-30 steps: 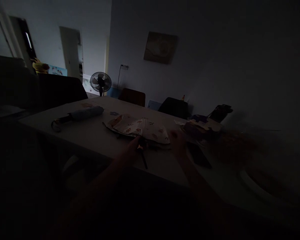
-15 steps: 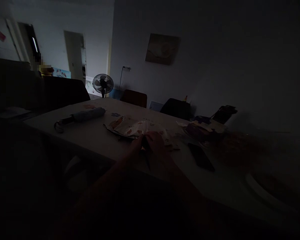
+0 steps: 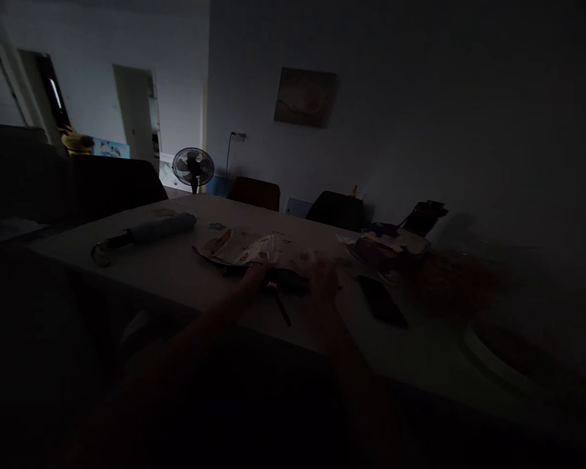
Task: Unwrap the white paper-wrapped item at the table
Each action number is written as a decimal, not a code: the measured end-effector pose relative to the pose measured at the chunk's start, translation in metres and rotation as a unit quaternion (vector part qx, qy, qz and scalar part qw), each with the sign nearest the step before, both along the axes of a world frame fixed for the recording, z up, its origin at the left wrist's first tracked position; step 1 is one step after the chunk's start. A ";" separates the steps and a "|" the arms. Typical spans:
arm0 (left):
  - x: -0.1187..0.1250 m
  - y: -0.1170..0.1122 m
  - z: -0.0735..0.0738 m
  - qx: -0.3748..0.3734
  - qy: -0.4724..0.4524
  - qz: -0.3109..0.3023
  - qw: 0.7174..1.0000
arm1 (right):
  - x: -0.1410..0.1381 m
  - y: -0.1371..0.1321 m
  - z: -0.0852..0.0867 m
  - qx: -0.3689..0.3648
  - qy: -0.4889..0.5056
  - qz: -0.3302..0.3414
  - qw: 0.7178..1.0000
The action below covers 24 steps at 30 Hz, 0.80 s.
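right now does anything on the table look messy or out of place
Mostly the patterned umbrella: its canopy lies loose and crumpled on the table, unlike the rolled umbrella nearby. The left hand and right hand rest at it. The room is too dark to judge damage.

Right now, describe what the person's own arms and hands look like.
Both forearms reach in from the bottom edge, bare as far as the dim picture shows: no sleeve, glove, watch or ring can be made out. The left hand and right hand show as dark shapes, fingers blurred. The light is too low to tell finer detail or markings.
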State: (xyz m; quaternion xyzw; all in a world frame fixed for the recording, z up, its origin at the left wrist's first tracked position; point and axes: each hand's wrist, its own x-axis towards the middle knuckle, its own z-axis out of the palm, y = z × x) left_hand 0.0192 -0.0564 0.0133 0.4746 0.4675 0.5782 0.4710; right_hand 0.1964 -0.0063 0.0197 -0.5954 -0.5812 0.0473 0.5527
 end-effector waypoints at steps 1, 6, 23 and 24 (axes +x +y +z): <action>-0.004 -0.005 -0.004 0.033 0.010 -0.004 0.999 | 0.001 0.001 -0.001 -0.009 -0.002 -0.011 1.000; -0.022 -0.016 -0.031 0.174 0.095 -0.023 0.980 | 0.006 0.003 -0.006 -0.048 -0.017 -0.015 0.999; -0.025 -0.012 -0.031 0.198 0.126 -0.028 0.972 | 0.013 0.009 -0.011 -0.027 0.037 0.049 0.998; -0.024 -0.014 -0.026 0.187 0.107 -0.024 0.976 | 0.013 0.009 -0.012 -0.010 0.048 0.058 0.997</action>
